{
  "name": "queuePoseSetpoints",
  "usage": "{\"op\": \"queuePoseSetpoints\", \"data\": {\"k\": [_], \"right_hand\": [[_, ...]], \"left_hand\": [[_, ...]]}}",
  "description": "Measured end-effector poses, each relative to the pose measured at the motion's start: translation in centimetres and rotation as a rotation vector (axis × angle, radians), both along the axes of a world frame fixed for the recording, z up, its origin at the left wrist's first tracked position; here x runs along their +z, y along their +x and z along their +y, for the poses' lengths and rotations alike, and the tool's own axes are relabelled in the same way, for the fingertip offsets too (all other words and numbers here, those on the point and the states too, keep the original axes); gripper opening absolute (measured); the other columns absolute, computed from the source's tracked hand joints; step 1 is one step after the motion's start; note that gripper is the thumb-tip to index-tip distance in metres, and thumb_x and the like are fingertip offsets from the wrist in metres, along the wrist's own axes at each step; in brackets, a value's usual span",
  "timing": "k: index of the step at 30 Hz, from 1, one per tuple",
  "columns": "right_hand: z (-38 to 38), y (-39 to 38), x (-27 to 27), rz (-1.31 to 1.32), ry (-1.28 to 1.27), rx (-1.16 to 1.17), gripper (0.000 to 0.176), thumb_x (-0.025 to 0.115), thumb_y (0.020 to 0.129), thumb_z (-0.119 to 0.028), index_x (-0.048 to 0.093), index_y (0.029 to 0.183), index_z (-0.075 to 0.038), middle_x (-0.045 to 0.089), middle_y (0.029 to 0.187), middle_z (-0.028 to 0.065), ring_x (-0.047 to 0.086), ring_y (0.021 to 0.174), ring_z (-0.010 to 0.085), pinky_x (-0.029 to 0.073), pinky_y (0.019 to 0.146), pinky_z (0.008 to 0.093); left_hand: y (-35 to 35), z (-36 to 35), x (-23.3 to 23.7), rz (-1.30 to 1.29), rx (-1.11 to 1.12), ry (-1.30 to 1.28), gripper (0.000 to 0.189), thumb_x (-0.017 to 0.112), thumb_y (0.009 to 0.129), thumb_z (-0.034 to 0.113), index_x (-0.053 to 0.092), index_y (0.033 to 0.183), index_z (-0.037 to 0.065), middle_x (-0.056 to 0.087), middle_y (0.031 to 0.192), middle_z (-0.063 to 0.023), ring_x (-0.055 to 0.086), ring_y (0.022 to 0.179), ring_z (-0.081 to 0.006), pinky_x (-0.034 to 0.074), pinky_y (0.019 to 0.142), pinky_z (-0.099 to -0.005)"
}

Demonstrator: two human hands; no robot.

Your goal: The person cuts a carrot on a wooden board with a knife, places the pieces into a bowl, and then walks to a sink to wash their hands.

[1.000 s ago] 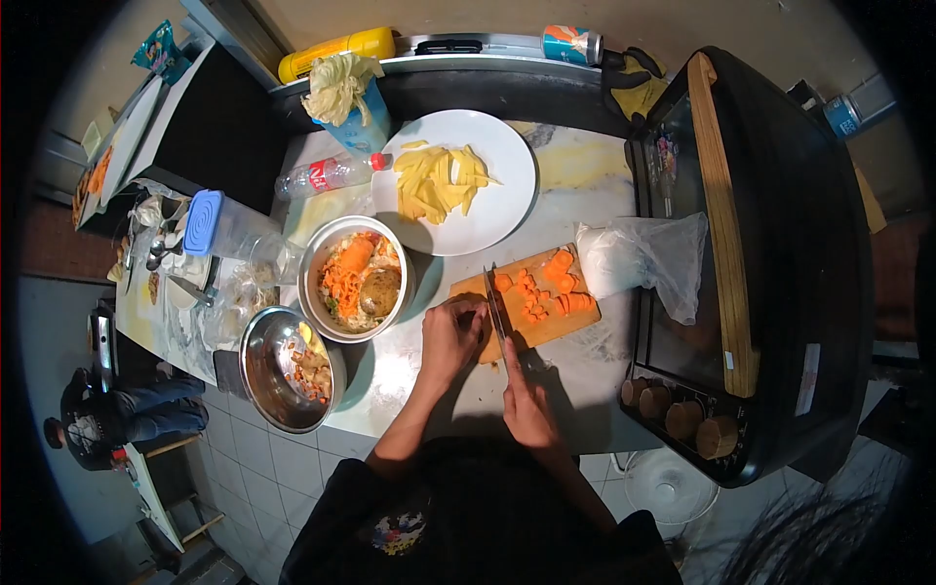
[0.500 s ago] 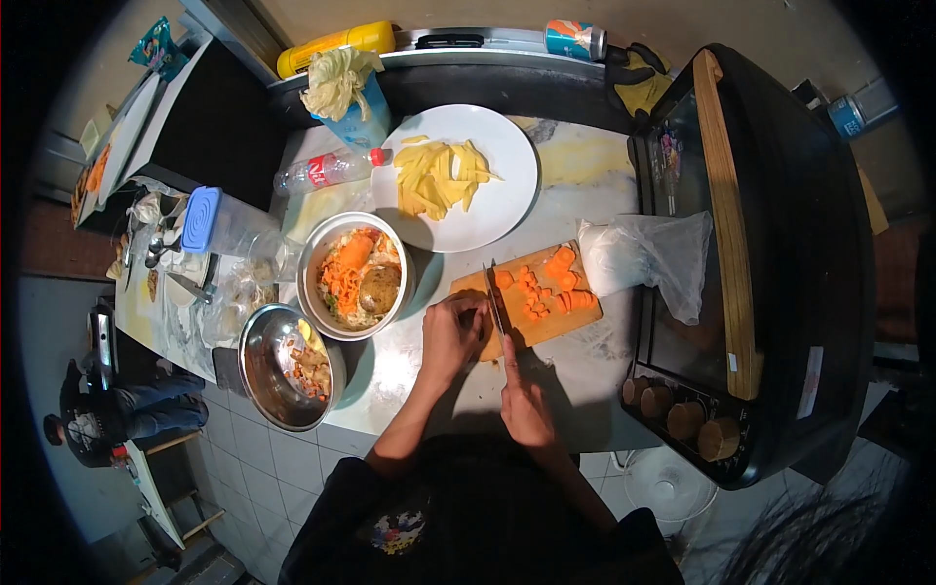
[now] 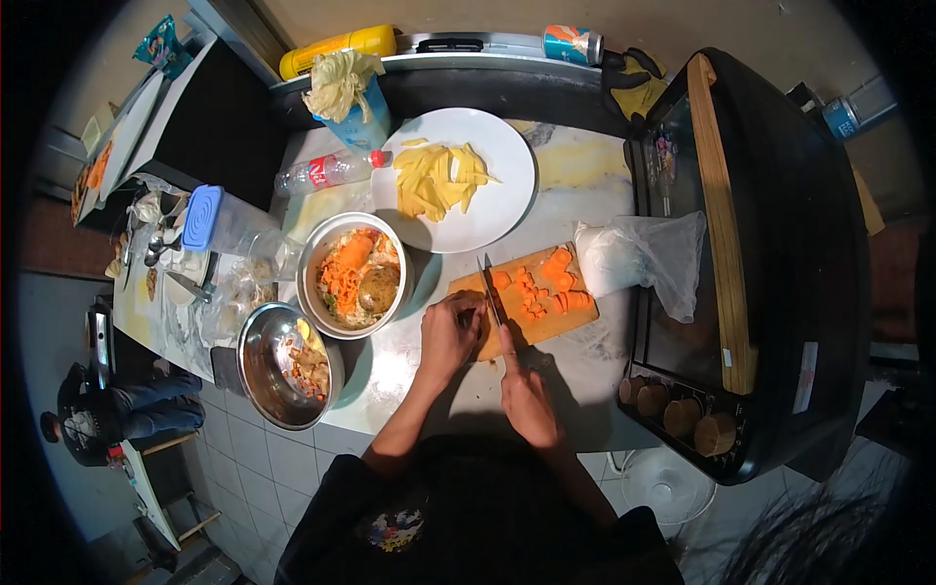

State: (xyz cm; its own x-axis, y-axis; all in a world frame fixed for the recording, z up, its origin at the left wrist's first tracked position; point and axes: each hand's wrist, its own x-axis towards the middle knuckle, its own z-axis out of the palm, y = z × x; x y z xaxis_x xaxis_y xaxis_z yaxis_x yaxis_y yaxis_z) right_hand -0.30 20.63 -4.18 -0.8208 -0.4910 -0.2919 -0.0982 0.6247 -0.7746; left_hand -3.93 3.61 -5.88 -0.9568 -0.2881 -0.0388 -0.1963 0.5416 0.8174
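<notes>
In the head view, my right hand [image 3: 527, 398] is wrapped round the handle of a knife [image 3: 492, 295], whose blade points away from me over the wooden cutting board [image 3: 538, 329]. My left hand [image 3: 452, 334] rests at the board's left side, fingers curled close beside the blade. Whatever its fingertips grip is hidden. Right of the blade lie cut carrot pieces [image 3: 532, 297], some as round slices and some as smaller chunks. Left of my left hand stands a white pot [image 3: 311, 310] holding shredded carrot, a larger carrot piece and a brown potato [image 3: 379, 290].
A white plate [image 3: 512, 166] with yellow strips lies behind the board. Left are a steel bowl [image 3: 255, 395] of scraps, a plastic bottle [image 3: 327, 174] and a lidded container [image 3: 234, 226]. A plastic bag [image 3: 624, 255] and black oven [image 3: 790, 283] stand right. Another person [image 3: 122, 409] is far left.
The knife blade has tilted slightly, its tip a little further left. Both hands stay in nearly the same place, and the carrot pieces lie as before.
</notes>
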Motion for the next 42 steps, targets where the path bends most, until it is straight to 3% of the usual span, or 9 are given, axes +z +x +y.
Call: {"op": "queuePoseSetpoints", "data": {"k": [6,13,15,18,22,28,30,34,42], "right_hand": [[0.4,0.8,0.4,0.117,-0.200,-0.146,0.078,0.047,0.086,0.007,0.019,0.156,-0.014,0.060,0.090,0.0245,0.058,0.066,0.0384,0.048,0.067,0.0454],[2.5,0.4,1.4,-0.009,-0.043,-0.115,0.075,0.046,0.089,0.003,0.023,0.155,-0.021,0.061,0.112,0.0225,0.059,0.078,0.0401,0.046,0.077,0.0461],[2.8,0.0,2.2,-0.155,-0.085,-0.077,0.077,0.045,0.088,0.005,0.016,0.157,-0.018,0.052,0.130,0.0272,0.059,0.096,0.0460,0.044,0.088,0.0489],[2.9,0.7,0.8,-0.015,-0.087,-0.092,0.076,0.046,0.088,0.004,0.021,0.156,-0.019,0.062,0.106,0.0223,0.059,0.080,0.0403,0.046,0.077,0.0450],[1.9,1.0,0.8,-0.072,-0.084,-0.071,0.078,0.044,0.088,0.004,0.016,0.157,-0.019,0.053,0.129,0.0276,0.059,0.103,0.0446,0.041,0.092,0.0492],[0.9,0.8,0.6,-0.156,-0.102,-0.077,0.081,0.046,0.087,0.006,0.016,0.157,-0.021,0.058,0.114,0.0306,0.061,0.086,0.0472,0.047,0.077,0.0500],[0.7,1.1,0.1,0.029,-0.142,-0.083,0.082,0.047,0.086,0.006,0.015,0.157,-0.021,0.059,0.105,0.0318,0.061,0.077,0.0484,0.047,0.069,0.0504],[0.8,0.8,0.8,-0.125,-0.094,-0.086,0.081,0.047,0.087,0.005,0.015,0.157,-0.021,0.060,0.096,0.0314,0.060,0.076,0.0485,0.047,0.070,0.0503],[0.7,1.0,0.1,-0.057,-0.161,-0.103,0.082,0.047,0.087,0.006,0.013,0.157,-0.020,0.055,0.078,0.0309,0.058,0.068,0.0457,0.046,0.065,0.0486]], "left_hand": [[0.0,-0.2,0.7,0.043,0.015,0.040,0.009,0.068,0.080,0.001,0.071,0.089,-0.002,0.069,0.086,-0.0193,0.067,0.075,-0.0360,0.052,0.067,-0.0370],[0.1,-0.4,0.7,0.028,-0.022,0.084,0.011,0.066,0.083,-0.001,0.069,0.094,-0.003,0.068,0.087,-0.0205,0.067,0.075,-0.0349,0.051,0.066,-0.0359],[0.1,-0.5,1.3,0.015,-0.035,0.078,0.013,0.066,0.083,-0.001,0.069,0.095,-0.003,0.068,0.086,-0.0208,0.067,0.074,-0.0348,0.051,0.066,-0.0361],[0.1,0.1,1.1,0.015,-0.017,0.106,0.014,0.066,0.083,-0.001,0.068,0.097,-0.003,0.067,0.085,-0.0213,0.066,0.073,-0.0353,0.050,0.066,-0.0362],[-0.1,0.1,2.2,-0.136,-0.010,0.135,0.019,0.067,0.085,0.002,0.070,0.104,-0.003,0.072,0.095,-0.0190,0.072,0.087,-0.0295,0.054,0.078,-0.0340],[-0.2,0.5,1.8,0.050,-0.005,0.093,0.016,0.066,0.082,0.001,0.069,0.097,-0.003,0.068,0.089,-0.0215,0.067,0.080,-0.0389,0.052,0.070,-0.0385],[-0.2,0.5,1.5,0.044,-0.010,0.063,0.015,0.066,0.082,0.001,0.069,0.096,-0.003,0.069,0.089,-0.0211,0.067,0.081,-0.0392,0.053,0.071,-0.0387],[-0.1,0.3,1.1,-0.041,-0.029,0.044,0.016,0.067,0.082,-0.001,0.071,0.097,-0.002,0.072,0.097,-0.0175,0.070,0.091,-0.0341,0.052,0.082,-0.0357],[0.0,0.4,0.8,0.055,-0.004,0.035,0.014,0.067,0.081,0.002,0.071,0.093,-0.003,0.070,0.091,-0.0198,0.067,0.082,-0.0394,0.053,0.073,-0.0394]]}}
